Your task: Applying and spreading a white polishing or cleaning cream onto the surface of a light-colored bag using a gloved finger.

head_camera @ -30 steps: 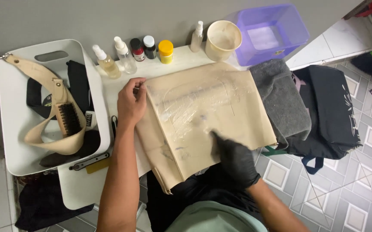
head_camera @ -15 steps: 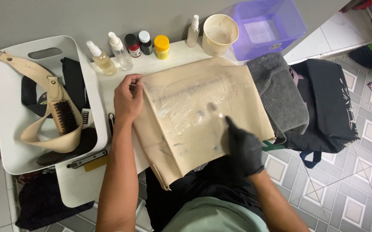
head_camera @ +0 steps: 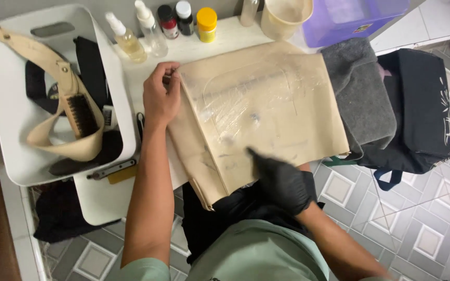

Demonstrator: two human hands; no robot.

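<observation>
Left of the tan cloth [head_camera: 266, 114]: a white bin [head_camera: 6, 114] with a beige strap [head_camera: 53, 67] and a brush [head_camera: 82, 114]. Bare left hand [head_camera: 160, 99] pinching the cloth's left edge, fingers closed on it; cloth spread flat mid-worktop [head_camera: 209, 44]. Black-gloved right hand [head_camera: 282, 179] at the cloth's lower edge, forefinger extended onto it, rest curled; grey towel [head_camera: 360, 93] just right.

purple tub [head_camera: 349, 23] cropped, right hand [head_camera: 282, 179] blurred

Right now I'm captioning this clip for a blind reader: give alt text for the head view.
A person's bare left hand pins the edge of a beige fabric bag on a white table while the black-gloved right hand rubs its surface. Bottles line the table's far edge.
</observation>
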